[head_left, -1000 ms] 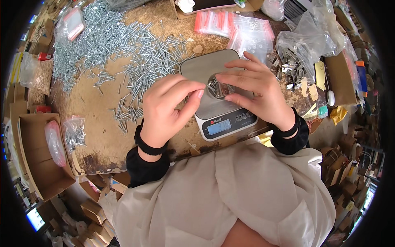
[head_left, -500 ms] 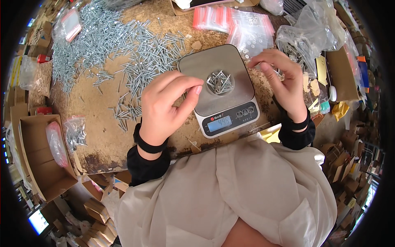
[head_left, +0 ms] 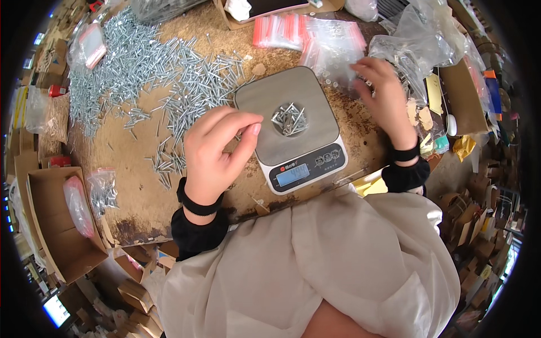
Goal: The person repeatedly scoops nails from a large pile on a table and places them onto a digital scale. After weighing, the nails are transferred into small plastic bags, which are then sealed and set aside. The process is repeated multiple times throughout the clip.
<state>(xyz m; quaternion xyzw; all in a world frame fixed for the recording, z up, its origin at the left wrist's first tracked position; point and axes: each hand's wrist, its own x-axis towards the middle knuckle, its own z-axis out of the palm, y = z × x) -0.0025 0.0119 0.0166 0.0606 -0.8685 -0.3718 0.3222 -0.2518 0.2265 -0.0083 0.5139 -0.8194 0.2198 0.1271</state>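
The left hand [head_left: 217, 149] is hovering just beside the digital scale [head_left: 256, 101], over its left edge; its grip is nearly closing at thumb and forefinger, and whether anything is sitting between those tips cannot be told; the right hand [head_left: 386, 93] is hanging beyond the scale's right side, next to the lower corner of the clear zip bags [head_left: 335, 45]; its blurred grip is standing partly apart, fingers curling above the thumb, and nothing clear is showing in it; a round dish [head_left: 307, 119] is resting near the middle of the scale's metal plate, and a jumble of screws [head_left: 290, 117] is lying inside it; the blue display [head_left: 292, 177] is glowing at the scale's front; a broad heap of loose screws [head_left: 129, 56] is spreading over the upper left of the desk [head_left: 132, 191]; a filled screw bag [head_left: 103, 190] is lying near the desk's left edge, beside a cardboard box [head_left: 65, 219] that is holding a pink-edged plastic packet [head_left: 79, 205].
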